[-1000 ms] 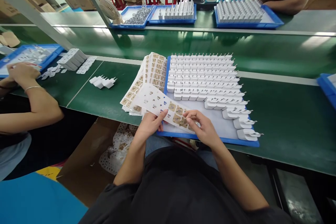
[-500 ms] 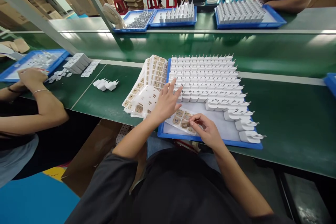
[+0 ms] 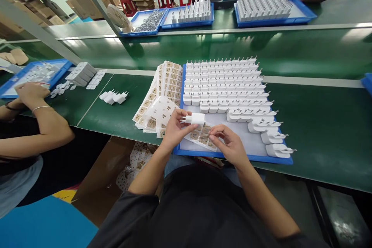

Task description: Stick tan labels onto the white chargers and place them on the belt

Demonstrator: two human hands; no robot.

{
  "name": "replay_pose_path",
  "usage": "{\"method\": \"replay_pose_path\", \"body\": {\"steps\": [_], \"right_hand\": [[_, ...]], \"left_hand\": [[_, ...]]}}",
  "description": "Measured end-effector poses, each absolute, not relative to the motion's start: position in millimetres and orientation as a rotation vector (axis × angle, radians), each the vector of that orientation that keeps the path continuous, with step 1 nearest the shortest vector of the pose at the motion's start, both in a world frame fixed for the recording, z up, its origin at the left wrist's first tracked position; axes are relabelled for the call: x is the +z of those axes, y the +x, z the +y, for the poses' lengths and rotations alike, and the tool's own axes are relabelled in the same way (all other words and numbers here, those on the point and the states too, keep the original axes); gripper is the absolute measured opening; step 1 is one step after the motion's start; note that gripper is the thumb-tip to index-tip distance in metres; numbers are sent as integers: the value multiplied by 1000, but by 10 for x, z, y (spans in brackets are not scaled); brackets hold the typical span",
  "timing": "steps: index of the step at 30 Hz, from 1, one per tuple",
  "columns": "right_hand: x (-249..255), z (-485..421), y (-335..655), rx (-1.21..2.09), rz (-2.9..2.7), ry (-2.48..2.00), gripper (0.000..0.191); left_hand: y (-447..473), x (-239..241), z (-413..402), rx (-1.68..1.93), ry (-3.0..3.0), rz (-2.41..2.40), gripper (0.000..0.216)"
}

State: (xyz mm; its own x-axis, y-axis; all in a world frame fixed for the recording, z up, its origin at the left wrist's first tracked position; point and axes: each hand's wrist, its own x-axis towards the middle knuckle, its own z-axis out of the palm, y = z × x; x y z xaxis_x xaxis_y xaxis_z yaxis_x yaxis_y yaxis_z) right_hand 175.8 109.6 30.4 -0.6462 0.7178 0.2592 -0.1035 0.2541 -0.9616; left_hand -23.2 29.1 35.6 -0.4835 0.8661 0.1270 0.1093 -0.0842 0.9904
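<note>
My left hand (image 3: 174,128) is closed round a white charger plug (image 3: 194,118), held on its side just above the near edge of a blue tray (image 3: 232,155). My right hand (image 3: 228,143) pinches at a brown label on the sticker sheet (image 3: 203,136) that lies across the tray's bare white floor. Rows of white charger plugs (image 3: 223,83) fill the tray's far part, with a few lying along its right side. A fanned stack of label sheets (image 3: 158,100) rests on the green table, left of the tray.
A few loose plugs (image 3: 113,97) lie on the table to the left. A neighbour's arm and hand (image 3: 31,93) work by another blue tray (image 3: 31,71). Across the green belt (image 3: 203,50) stand more trays of plugs (image 3: 264,7). Used sheets lie in a carton (image 3: 133,162) below.
My left hand reached to the rows of plugs, took one, and brought it back towards the sticker sheet. My right hand stayed on the sheet, picking at a label.
</note>
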Motion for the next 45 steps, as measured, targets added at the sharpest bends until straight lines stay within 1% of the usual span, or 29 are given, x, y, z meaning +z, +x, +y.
{"method": "replay_pose_path", "body": {"steps": [3,5,9,13,15,19,23,28,31,40,45], "right_hand": [[395,1046,1733,1562,-1783,-474,14],[458,1002,1710,1613,-1766,-407,12],[527,941,1674,1680,-1698,-389,14],[548,920,1663,1719,-1619,-452,18],[561,905,1661,1726,-1592,-488,19],[599,865,1654,1757,-1593,-559,25],[629,883,1649,1776,-1582,-561,26],[664,984,1637,1655,-1579,-648,16],[679,1011,1622,1681,-1612,-660,17],[668,992,1605,1701,-1591,-684,21],[658,986,1596,1701,-1586,-683,20]], "left_hand": [[-74,325,155,1693,772,1304,63],[2,305,109,1689,701,1210,67],[18,274,62,1690,823,1214,50],[-33,284,-8,1618,1150,1390,40],[-31,304,-37,1554,1340,1525,40],[20,323,-52,1436,1591,1682,51],[70,283,-62,1506,1529,1775,45],[98,269,-80,1548,1553,1696,41],[95,297,-71,1517,1549,1705,38],[83,306,-63,1519,1564,1689,38],[79,291,-62,1548,1602,1654,40]]}}
